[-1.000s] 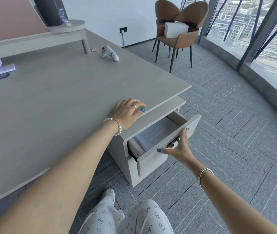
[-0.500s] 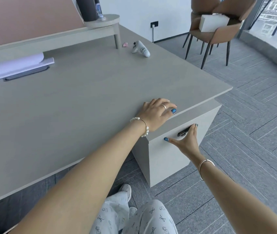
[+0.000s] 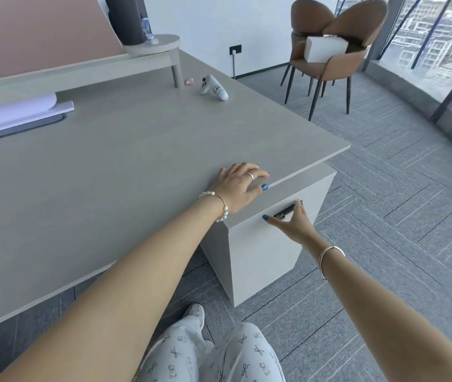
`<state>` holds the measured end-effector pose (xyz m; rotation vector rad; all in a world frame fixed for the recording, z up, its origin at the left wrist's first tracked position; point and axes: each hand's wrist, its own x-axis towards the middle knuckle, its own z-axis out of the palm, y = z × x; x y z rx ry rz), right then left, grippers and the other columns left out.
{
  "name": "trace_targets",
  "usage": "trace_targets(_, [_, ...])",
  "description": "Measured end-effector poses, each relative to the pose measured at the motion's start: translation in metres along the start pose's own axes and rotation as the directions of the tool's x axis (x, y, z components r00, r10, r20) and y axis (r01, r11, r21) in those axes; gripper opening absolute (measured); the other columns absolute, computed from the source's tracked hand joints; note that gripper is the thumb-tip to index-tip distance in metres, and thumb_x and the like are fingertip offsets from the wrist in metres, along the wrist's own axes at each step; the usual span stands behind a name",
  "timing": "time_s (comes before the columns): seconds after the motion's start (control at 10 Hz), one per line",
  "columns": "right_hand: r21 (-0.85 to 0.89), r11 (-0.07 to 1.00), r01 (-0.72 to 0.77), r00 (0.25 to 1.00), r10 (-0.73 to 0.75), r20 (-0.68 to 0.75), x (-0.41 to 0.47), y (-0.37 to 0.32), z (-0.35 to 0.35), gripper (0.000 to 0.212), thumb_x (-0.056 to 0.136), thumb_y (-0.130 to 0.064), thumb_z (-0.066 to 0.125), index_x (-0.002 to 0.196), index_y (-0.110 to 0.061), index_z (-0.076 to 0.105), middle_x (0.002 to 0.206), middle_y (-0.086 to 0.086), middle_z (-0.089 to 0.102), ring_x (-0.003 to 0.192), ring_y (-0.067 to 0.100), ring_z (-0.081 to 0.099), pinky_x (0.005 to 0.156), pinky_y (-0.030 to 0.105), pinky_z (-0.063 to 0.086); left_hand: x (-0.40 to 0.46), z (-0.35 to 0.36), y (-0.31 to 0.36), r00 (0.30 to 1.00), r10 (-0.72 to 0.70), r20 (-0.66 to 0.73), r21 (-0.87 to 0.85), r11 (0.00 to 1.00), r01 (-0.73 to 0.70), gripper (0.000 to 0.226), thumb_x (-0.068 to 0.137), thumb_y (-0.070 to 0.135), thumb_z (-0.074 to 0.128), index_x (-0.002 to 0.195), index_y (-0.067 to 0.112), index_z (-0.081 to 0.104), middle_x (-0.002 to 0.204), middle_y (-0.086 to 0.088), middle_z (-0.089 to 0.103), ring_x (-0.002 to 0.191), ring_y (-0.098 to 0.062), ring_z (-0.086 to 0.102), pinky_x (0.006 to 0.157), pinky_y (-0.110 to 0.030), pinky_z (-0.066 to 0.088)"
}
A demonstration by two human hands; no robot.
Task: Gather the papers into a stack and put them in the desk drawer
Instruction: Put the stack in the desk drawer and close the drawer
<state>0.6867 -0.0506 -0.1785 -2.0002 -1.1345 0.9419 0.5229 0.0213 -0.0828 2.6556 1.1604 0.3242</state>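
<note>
desk top (image 3: 103,172): broad bare middle, open to reach | far edge: white controller (image 3: 215,89), raised shelf leg (image 3: 176,70) | left: paper roll (image 3: 12,113) | drawer front (image 3: 257,244): shut flush, right hand (image 3: 292,221) on handle (image 3: 285,210) | floor beside pedestal: open | chairs (image 3: 332,56): well apart

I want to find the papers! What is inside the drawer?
You can't see inside now. The drawer is shut, so only its white front and dark handle show. The right hand rests on the front by the handle. Whatever is inside is hidden.
</note>
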Motion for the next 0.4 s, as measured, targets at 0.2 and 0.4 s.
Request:
trace_targets(0.2, [-0.036, 0.999, 0.028, 0.999, -0.027, 0.021, -0.035, -0.005, -0.026, 0.097, 0.074, -0.048, 0.069, 0.147, -0.014, 0.016, 0.155, 0.008, 0.027, 0.139, 0.026, 0.032, 0.110, 0.037, 0.031, -0.004, -0.001, 0.004, 1.000, 0.009, -0.007, 0.030, 1.000, -0.009, 0.038, 0.092, 0.036, 0.041, 0.130, 0.030, 0.046, 0.141, 0.002, 0.042, 0.131, -0.018, 0.035, 0.104, -0.035, 0.026])
trace_targets(0.4, [-0.059, 0.986, 0.153, 0.986, -0.156, -0.065, -0.109, -0.017, -0.065, 0.047, 0.084, -0.035, 0.064, 0.126, -0.018, 0.053, 0.126, 0.004, 0.063, 0.102, 0.016, 0.064, 0.085, 0.026, 0.046, -0.028, -0.009, 0.014, 0.993, -0.094, -0.076, -0.191, 0.978, 0.078, 0.029, 0.091, 0.027, 0.049, 0.114, 0.016, 0.062, 0.125, -0.007, 0.059, 0.122, -0.026, 0.047, 0.102, -0.034, 0.037])
